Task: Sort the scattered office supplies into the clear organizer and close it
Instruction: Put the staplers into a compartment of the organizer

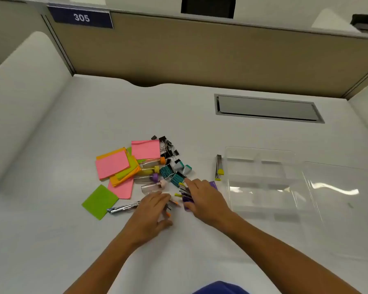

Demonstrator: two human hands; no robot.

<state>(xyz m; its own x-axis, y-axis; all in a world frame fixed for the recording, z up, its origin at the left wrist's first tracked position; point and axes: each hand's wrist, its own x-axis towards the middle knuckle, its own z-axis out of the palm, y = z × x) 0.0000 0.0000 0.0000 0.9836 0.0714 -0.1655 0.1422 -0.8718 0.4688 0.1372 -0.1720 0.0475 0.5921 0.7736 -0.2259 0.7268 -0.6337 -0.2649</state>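
On the white tabletop (pixel 72 240), seen from the head camera, a heap of office supplies lies just left of center. Pink, orange and green sticky notes (pixel 117 166) overlap in a loose pile, with one green square (pixel 99 201) lying apart at the near left. Small clear tubes (pixel 150 174) with colored caps sit beside the notes. Black binder clips (pixel 168 146) cluster at the far side of the heap, and teal clips (pixel 174 172) lie nearer.

Both hands reach into the near edge of this heap. The left hand (pixel 151 211) lies palm down with fingers stretched over small orange-tipped pieces; its grip is loose, and it is not plain whether it holds anything. A silver stapler (pixel 123 207) lies just left of it, touching or nearly so. The right hand (pixel 204 199) rests on a purple item (pixel 188 201) with silver staple strips, forefinger extended toward the teal clips; its grip looks relaxed and flat.

The clear organizer (pixel 261 183) stands to the right of the heap, near the right hand, its lid (pixel 340 209) swung open to the right. Another small stapler (pixel 218 167) with a yellow tip lies just beside the organizer's left wall.
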